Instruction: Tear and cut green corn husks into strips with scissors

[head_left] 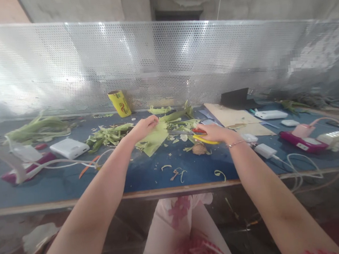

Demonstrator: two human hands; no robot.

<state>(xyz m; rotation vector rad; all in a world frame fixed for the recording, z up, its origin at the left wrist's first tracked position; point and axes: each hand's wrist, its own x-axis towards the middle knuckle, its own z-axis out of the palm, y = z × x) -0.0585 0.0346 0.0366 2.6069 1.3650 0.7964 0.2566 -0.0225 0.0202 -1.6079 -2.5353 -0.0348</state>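
Observation:
My left hand (145,128) is closed, its fingertips pinched on a flat, pale green leaf (154,139). In my right hand (214,132) is a pair of scissors (206,140) with yellow and red handles. Its blades point left and lie close to the leaf's right edge; whether they touch it I cannot tell. A thicker green stalk (178,114) lies just behind the leaf. To the left is a pile of cut green strips (109,136). A brownish round lump (199,149) sits below the scissors, and small green scraps are scattered around.
A yellow can-like tube (120,104) leans near the perforated metal screen (153,66). Long green leaves (39,130) and a white charger box (69,148) lie left. On the right are cardboard sheets (229,117), a magenta power strip (304,142) and white cables (303,168).

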